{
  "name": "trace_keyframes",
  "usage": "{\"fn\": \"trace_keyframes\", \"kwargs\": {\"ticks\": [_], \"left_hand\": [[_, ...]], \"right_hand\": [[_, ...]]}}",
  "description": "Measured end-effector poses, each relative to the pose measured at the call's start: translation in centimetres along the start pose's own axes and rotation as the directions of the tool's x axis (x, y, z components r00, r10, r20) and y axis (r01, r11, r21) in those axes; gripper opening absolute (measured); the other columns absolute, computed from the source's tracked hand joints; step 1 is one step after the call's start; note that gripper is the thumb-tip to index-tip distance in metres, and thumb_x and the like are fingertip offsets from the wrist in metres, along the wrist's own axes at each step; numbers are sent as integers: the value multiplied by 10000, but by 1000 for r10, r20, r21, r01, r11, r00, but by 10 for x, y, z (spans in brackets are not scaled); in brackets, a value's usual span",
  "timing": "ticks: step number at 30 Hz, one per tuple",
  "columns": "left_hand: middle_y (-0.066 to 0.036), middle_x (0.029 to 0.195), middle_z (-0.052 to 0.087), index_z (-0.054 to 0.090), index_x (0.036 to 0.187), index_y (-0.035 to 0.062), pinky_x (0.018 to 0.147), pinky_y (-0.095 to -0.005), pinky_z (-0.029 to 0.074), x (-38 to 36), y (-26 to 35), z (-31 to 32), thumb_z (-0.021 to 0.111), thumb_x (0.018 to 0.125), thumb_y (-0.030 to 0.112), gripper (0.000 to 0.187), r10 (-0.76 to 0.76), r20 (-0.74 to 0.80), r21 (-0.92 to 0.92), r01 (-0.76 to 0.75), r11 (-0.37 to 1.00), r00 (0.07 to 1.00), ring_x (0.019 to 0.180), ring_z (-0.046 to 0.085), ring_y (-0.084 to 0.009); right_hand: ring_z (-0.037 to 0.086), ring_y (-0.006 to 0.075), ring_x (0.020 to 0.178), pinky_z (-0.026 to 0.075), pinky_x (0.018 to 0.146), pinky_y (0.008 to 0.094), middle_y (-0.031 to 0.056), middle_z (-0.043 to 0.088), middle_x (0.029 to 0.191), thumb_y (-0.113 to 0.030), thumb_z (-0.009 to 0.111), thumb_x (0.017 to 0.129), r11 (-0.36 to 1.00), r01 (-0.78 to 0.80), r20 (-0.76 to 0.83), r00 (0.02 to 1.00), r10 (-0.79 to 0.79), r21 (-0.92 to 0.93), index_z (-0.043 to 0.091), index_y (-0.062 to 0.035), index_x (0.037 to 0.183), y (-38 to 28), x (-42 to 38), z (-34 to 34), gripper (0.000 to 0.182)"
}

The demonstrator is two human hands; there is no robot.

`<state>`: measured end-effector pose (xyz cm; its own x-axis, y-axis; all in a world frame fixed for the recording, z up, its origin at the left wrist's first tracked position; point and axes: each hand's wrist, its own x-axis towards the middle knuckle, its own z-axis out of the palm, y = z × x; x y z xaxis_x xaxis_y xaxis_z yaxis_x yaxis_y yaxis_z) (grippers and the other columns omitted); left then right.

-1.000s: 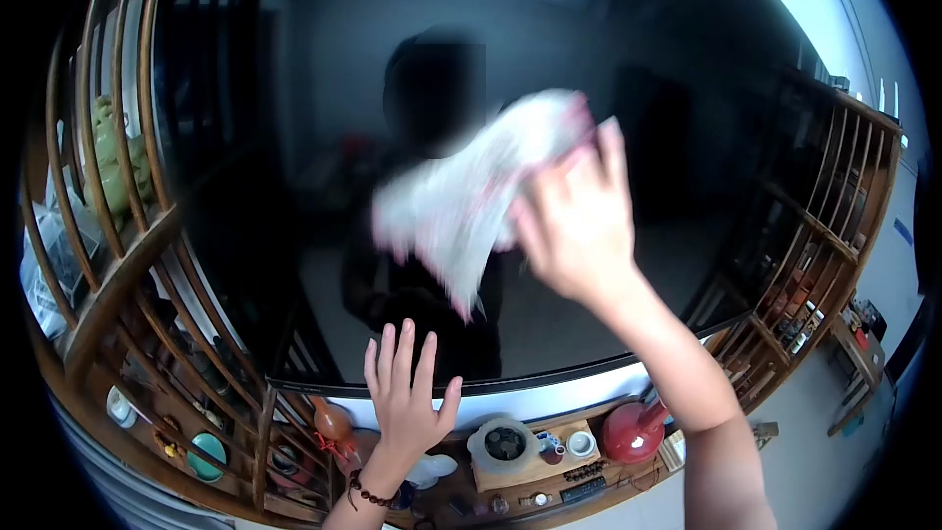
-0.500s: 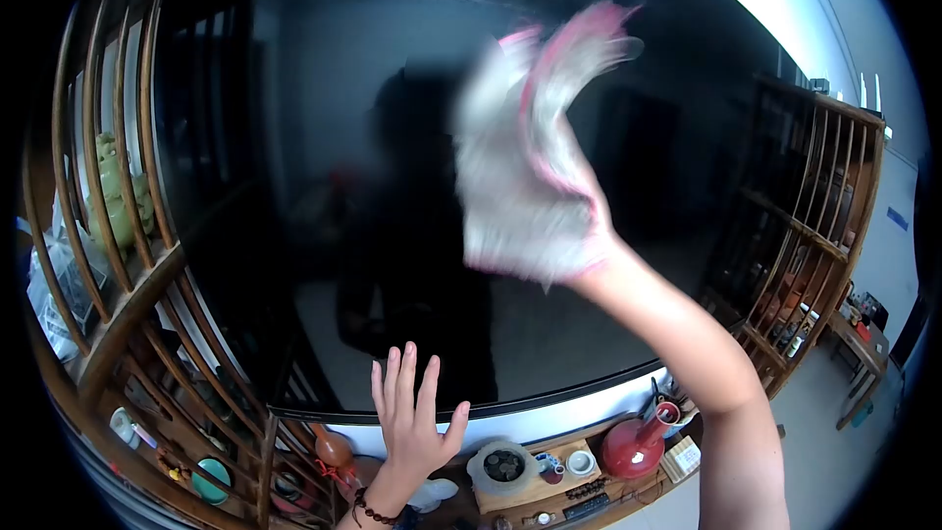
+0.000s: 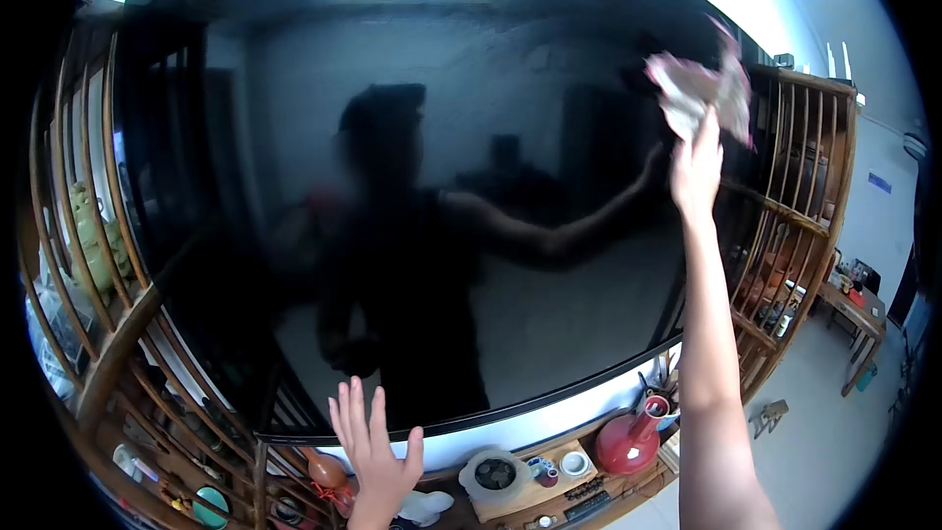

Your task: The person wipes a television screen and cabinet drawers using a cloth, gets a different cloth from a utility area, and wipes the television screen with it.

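A large, dark, glossy television screen fills the middle of the view and mirrors a person's dark outline. Up at its right side, my right hand grips a white cloth with pink edges, whose loose end is blurred by motion. The right arm is stretched out in front of the screen. Low down, at the screen's bottom frame, my left hand is raised with its fingers spread, holding nothing. Its fingertips overlap the lower edge of the screen.
Wooden shelving stands on the left and right. Below the screen, a wooden cabinet top carries a red vase, a stone-like bowl, a small white cup and an orange gourd. A table is at far right.
My right hand has swept the cloth from the screen's middle to its upper right, and the arm has straightened. The left hand sits slightly lower and further left in view, still spread.
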<state>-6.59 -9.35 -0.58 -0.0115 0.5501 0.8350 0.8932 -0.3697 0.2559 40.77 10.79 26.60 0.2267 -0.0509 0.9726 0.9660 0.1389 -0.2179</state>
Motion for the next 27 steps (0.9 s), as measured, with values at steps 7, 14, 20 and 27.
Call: {"fn": "trace_keyframes", "kwargs": {"ticks": [7, 14, 20, 27], "left_hand": [[-283, 1612, 379, 505, 1485, 19, 1231, -661, 182, 2, 5, 10, 656, 906, 301, 662, -20, 20, 16, 20, 1000, 1000, 1530, 299, -465], [-298, 1629, 344, 467, 1499, -40, 1246, -625, 137, -3, 13, 13, 627, 926, 292, 681, -33, 32, -54, 35, 998, 999, 1550, 243, -482], [-309, 1610, 369, 490, 1489, -42, 1234, -621, 193, -12, 3, 2, 710, 917, 265, 685, -106, -61, -115, 99, 988, 992, 1522, 306, -484], [-312, 1591, 381, 479, 1471, -61, 1218, -601, 253, -54, -25, 0, 714, 935, 252, 663, -255, -63, -167, 242, 956, 965, 1486, 349, -497]], "right_hand": [[502, 414, 1351, 338, 1196, 487, 269, 575, 1373, -214, 504, 976, 966, 210, -8, 977, -213, -153, 577, 37, 1346, -5, 2, -5, 453], [450, 417, 1409, 273, 1247, 504, 246, 539, 1463, -381, 574, 987, 864, 496, 74, 862, -502, 81, 488, -7, 1468, -129, -11, -29, 614], [553, 375, 1304, 384, 1173, 497, 203, 630, 1326, -234, 615, 917, 731, 661, 17, 739, -673, 167, 642, -73, 1321, -191, -25, -37, 436], [451, 355, 1451, 281, 1254, 539, 210, 584, 1437, -278, 625, 890, 300, 635, 181, 246, -952, 712, 683, 6, 1219, -288, -235, -66, 439]]}}
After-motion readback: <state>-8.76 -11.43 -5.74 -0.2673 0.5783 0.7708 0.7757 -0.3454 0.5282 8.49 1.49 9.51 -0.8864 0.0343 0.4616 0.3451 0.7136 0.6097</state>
